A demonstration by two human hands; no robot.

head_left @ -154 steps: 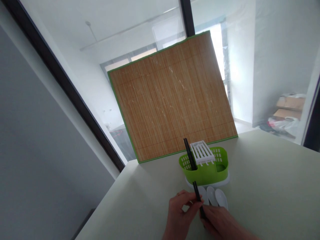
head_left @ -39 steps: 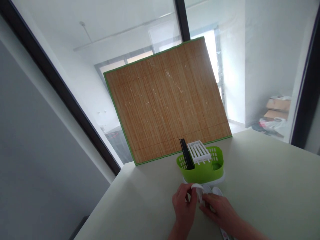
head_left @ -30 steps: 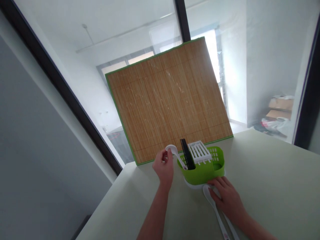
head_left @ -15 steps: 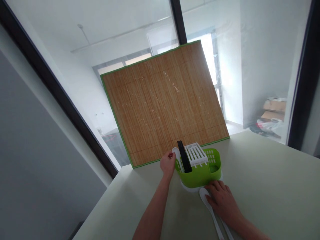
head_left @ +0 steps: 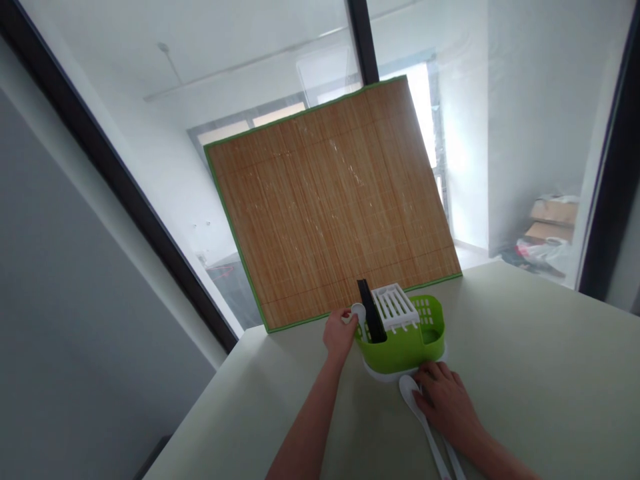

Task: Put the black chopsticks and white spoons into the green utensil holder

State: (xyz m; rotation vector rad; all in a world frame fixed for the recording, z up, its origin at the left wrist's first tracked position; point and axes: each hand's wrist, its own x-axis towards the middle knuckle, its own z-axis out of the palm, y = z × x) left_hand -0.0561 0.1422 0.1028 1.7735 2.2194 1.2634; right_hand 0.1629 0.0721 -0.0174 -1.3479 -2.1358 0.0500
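Observation:
A green cutlery basket (head_left: 400, 357) with a white base stands on the table. At its left end my left hand (head_left: 341, 335) pinches a small white spoon (head_left: 359, 311), bowl up, its handle down inside the basket. Black chopsticks (head_left: 373, 313) lean upright beside the spoon. Over the basket's middle sits a white slotted rack (head_left: 395, 303) with small hooks. My right hand (head_left: 445, 397) rests on the table by the front of the base, fingers curled over a white long-handled utensil (head_left: 454, 460) whose head is hidden. Left of that hand lies a large white spoon (head_left: 419, 413).
A bamboo mat (head_left: 330, 207) with green edging leans against the glass behind the basket. The pale table (head_left: 540, 360) narrows to a corner at the left. Beyond the glass, cardboard boxes (head_left: 553, 217) and plastic bags lie on the floor.
My left hand has lowered the small white spoon deeper into the basket and slightly right. The right hand stays by the base. The view has shifted a little.

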